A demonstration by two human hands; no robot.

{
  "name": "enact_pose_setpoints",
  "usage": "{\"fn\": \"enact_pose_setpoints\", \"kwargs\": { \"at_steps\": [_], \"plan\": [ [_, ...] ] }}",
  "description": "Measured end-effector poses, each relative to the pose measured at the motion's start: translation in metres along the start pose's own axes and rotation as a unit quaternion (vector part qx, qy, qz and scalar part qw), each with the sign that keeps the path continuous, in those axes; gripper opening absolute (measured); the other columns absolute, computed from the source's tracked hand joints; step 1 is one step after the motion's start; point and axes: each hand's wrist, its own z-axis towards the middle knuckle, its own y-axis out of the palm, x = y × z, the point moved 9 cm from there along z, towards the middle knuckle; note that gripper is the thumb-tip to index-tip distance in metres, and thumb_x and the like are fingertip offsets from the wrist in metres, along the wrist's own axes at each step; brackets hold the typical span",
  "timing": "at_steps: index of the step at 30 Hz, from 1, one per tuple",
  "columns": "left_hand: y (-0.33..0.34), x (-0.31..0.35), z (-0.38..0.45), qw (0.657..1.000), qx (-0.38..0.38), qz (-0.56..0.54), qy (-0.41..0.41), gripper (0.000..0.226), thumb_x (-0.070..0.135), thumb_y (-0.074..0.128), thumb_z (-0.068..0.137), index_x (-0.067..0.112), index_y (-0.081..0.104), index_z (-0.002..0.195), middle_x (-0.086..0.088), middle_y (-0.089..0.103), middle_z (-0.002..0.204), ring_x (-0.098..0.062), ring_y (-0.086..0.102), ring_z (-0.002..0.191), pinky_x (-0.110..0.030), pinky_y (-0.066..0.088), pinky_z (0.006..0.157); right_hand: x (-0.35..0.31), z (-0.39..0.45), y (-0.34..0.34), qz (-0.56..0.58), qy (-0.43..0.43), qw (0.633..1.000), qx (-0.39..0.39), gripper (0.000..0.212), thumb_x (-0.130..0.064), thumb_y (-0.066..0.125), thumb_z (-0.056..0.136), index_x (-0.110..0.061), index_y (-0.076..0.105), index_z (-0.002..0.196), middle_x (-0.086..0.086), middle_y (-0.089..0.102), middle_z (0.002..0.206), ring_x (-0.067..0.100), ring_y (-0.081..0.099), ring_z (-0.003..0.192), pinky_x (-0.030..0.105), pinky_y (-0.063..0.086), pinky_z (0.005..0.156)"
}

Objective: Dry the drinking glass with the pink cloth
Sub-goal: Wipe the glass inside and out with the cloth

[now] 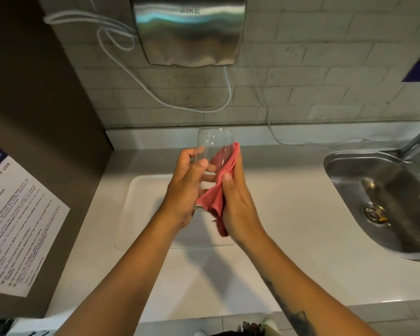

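Two hands share the glass (212,151) above the tray (141,204) at the tabletop's (289,214) middle. Left hand (187,187) has its fingers (202,163) curled round the glass's 9 o'clock side; right hand (238,202) presses the cloth (218,190) against its 3 o'clock side, fingers closed on the fabric. Wet, smooth walls could slide through the left grip if the rubbing pushes hard; the glass would then drop onto the tray. Its base looks covered by cloth, so I cannot tell how firmly it is supported

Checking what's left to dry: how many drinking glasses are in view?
1. The drinking glass is held above the counter by the left hand, with the right hand pressing the pink cloth against it. No others visible.
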Motion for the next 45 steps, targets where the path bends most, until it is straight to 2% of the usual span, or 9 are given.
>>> {"fn": "enact_pose_setpoints", "kwargs": {
  "at_steps": [5,10,13,18,28,31,36,42,45],
  "plan": [
    [0.003,0.0,-0.004,0.989,0.012,0.143,0.026,0.056,0.054,0.057,0.104,0.045,0.042,0.157,0.009,0.053,0.15,-0.002,0.064,0.12,-0.015,0.056,0.09,0.0,0.017,-0.015,0.015,0.019,0.998,0.052,0.055,-0.026,0.033,0.121,-0.032,0.018,0.173,-0.009,0.048,0.167,-0.003,0.055,0.146,0.006,0.049,0.106],
    [0.0,-0.004,-0.022,0.974,0.05,0.214,0.058,0.074,0.065,0.061,0.095,0.049,0.028,0.159,0.008,0.057,0.137,-0.01,0.066,0.116,-0.029,0.061,0.086,0.011,0.005,-0.012,-0.005,0.041,0.996,0.074,0.043,-0.034,0.035,0.12,-0.026,0.036,0.162,-0.023,0.064,0.134,-0.017,0.069,0.115,0.008,0.056,0.089],
    [-0.001,-0.012,-0.02,0.984,0.059,0.169,0.025,0.075,0.065,0.062,0.093,0.042,0.032,0.157,0.005,0.063,0.135,-0.006,0.073,0.105,-0.027,0.064,0.08,0.006,0.005,-0.008,0.008,0.043,0.997,0.06,0.057,-0.046,0.03,0.112,-0.028,0.036,0.165,-0.012,0.065,0.146,-0.002,0.068,0.13,0.023,0.058,0.106],
    [-0.008,-0.005,-0.01,0.997,0.059,0.046,0.03,0.056,0.058,0.064,0.093,0.048,0.047,0.145,0.012,0.077,0.118,-0.01,0.078,0.106,-0.036,0.061,0.093,0.0,-0.015,0.01,-0.046,-0.008,0.999,0.007,0.065,-0.03,0.03,0.114,-0.023,0.008,0.174,-0.007,0.017,0.183,0.012,0.02,0.17,0.051,0.021,0.138],
    [-0.002,0.001,-0.013,0.998,0.037,-0.003,0.046,0.06,0.055,0.072,0.083,0.047,0.052,0.139,0.022,0.074,0.105,-0.01,0.077,0.1,-0.027,0.061,0.078,-0.008,0.003,0.004,-0.029,-0.037,0.999,-0.01,0.062,-0.026,0.031,0.116,-0.035,0.007,0.173,-0.02,0.028,0.177,-0.004,0.032,0.161,0.026,0.035,0.131],
    [-0.005,0.009,-0.011,0.997,0.046,-0.003,0.065,0.061,0.053,0.077,0.078,0.053,0.052,0.134,0.01,0.069,0.117,-0.019,0.075,0.108,-0.038,0.065,0.086,0.001,-0.016,0.014,-0.027,-0.049,0.998,-0.037,0.063,-0.02,0.031,0.117,-0.037,0.003,0.171,-0.041,0.026,0.17,-0.008,0.029,0.161,0.015,0.032,0.127],
    [0.006,0.001,-0.016,0.998,0.018,-0.028,0.052,0.044,0.054,0.078,0.078,0.064,0.058,0.116,0.004,0.073,0.107,-0.017,0.079,0.098,-0.026,0.063,0.073,-0.01,0.016,-0.009,0.022,-0.01,1.0,-0.003,0.054,-0.024,0.028,0.119,-0.036,0.016,0.17,-0.035,0.048,0.159,-0.01,0.048,0.15,0.013,0.048,0.115],
    [-0.006,0.008,-0.009,0.997,0.046,-0.048,0.048,0.063,0.056,0.077,0.08,0.045,0.053,0.137,-0.005,0.067,0.126,-0.024,0.077,0.109,-0.04,0.065,0.083,-0.013,-0.016,0.014,-0.039,-0.049,0.998,-0.028,0.063,-0.023,0.032,0.115,-0.041,0.005,0.17,-0.031,0.02,0.176,-0.002,0.022,0.166,0.037,0.028,0.137],
    [-0.001,0.002,-0.014,0.998,0.026,-0.037,0.046,0.057,0.053,0.078,0.079,0.048,0.055,0.131,0.008,0.074,0.107,-0.016,0.078,0.098,-0.031,0.065,0.075,-0.017,-0.001,0.003,-0.015,-0.027,0.999,-0.009,0.059,-0.03,0.032,0.113,-0.049,0.012,0.165,-0.027,0.035,0.17,0.001,0.038,0.16,0.041,0.038,0.132]
  ]
}}
